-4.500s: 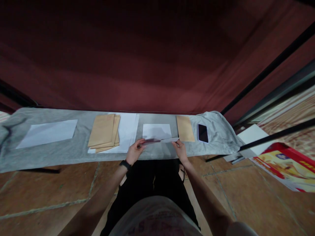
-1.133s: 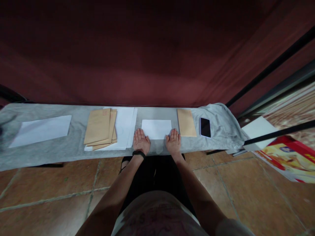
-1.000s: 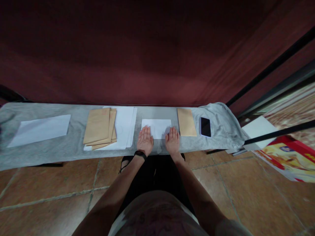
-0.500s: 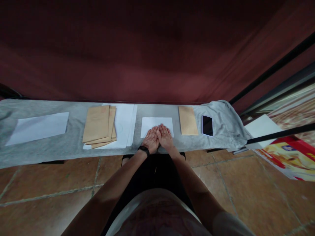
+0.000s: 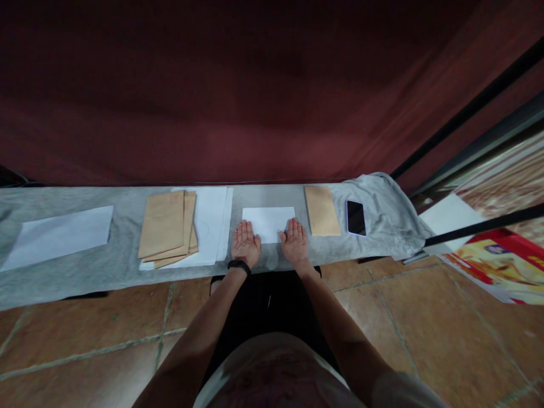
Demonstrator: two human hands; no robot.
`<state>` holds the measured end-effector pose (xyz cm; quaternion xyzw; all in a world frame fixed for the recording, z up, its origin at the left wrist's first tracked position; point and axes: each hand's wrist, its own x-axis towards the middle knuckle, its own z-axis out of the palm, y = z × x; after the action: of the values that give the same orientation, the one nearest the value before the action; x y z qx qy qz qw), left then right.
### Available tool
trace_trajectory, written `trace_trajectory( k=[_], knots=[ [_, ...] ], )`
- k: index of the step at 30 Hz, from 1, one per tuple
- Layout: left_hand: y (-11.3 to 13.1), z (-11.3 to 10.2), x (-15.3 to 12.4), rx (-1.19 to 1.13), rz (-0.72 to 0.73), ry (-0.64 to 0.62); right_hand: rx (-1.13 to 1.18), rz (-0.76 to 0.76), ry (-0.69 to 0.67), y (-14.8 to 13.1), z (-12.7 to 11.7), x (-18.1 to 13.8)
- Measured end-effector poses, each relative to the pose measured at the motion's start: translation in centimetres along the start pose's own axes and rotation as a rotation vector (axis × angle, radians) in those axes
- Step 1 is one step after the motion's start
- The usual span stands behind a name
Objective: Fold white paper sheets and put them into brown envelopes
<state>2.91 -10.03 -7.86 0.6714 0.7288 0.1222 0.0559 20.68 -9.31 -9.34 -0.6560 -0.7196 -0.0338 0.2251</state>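
Observation:
A white sheet of paper [image 5: 268, 222], perhaps folded, lies flat on the grey cloth [image 5: 272, 195] in front of me. My left hand [image 5: 245, 243], with a black band on its wrist, rests at the sheet's left edge, fingers extended and nothing held. At the right edge is my right hand [image 5: 294, 241], also flat with fingers stretched out and holding nothing. A single brown envelope [image 5: 323, 211] lies just right of my right hand. To the left of my left hand, several brown envelopes [image 5: 164, 224] are stacked partly over white sheets [image 5: 211, 221].
Another white paper [image 5: 59, 235] lies at the far left of the cloth. A phone [image 5: 356, 217] with a dark screen sits on the right. Dark red fabric [image 5: 263, 113] hangs behind. Black bars [image 5: 488, 225] and a red-yellow printed box [image 5: 505, 260] are at the right.
My hands were together on the middle of the white sheet. They have parted, the left moving left and the right moving right, to the sheet's two sides.

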Motion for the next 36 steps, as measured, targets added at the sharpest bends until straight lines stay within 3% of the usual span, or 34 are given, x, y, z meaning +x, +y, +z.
trace_trajectory(
  k=[4, 7, 11, 15, 23, 36],
  knots=[
    [0.5, -0.4, 0.2, 0.001, -0.071, 0.029, -0.013, 0.096, 0.026, 0.0, -0.2, -0.3],
    [1.4, -1.1, 1.0, 0.001, -0.003, 0.046, 0.016, 0.124, 0.006, -0.6, -0.5, 0.4],
    [2.8, -1.3, 2.8, -0.029, 0.236, -0.028, 0.132, -0.077, -0.161, -1.9, -0.7, 2.7],
    [3.1, -0.6, 4.3, -0.013, 0.300, -0.123, 0.180, -0.194, -0.280, -2.7, 0.0, 4.5],
    [1.9, 0.7, 5.0, 0.007, 0.214, -0.077, 0.076, -0.158, -0.220, -2.0, 1.6, 5.1],
    [0.4, 0.5, 4.7, 0.009, -0.002, 0.033, -0.069, 0.024, -0.068, 0.1, 1.8, 4.8]
  ],
)
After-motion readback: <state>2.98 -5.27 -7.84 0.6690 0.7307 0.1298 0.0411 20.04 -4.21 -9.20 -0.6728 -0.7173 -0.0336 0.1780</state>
